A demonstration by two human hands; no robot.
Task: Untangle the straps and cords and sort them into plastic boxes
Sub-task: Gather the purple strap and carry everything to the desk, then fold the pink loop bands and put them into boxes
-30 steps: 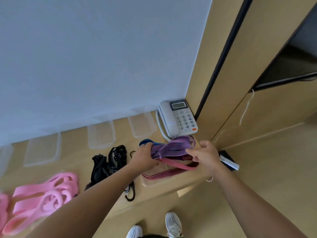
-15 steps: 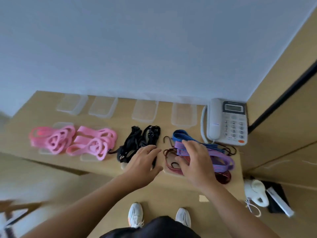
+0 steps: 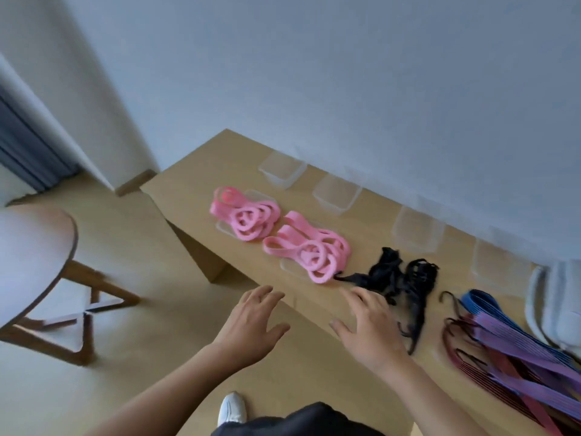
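Two heaps of pink straps lie over clear boxes on the wooden shelf. To their right sits a tangle of black cords, then purple, blue and dark red straps at the right edge. My left hand hovers off the shelf's front edge with fingers spread and holds nothing. My right hand is spread above the shelf just left of the black cords, also holding nothing.
Several clear plastic boxes line the wall behind the straps. A white telephone stands at the far right. A round table with wooden legs is on the floor at left. My white shoe shows below.
The view has swung left. Both hands have come off the black cords and purple straps and now hover open, further left along the shelf's front.
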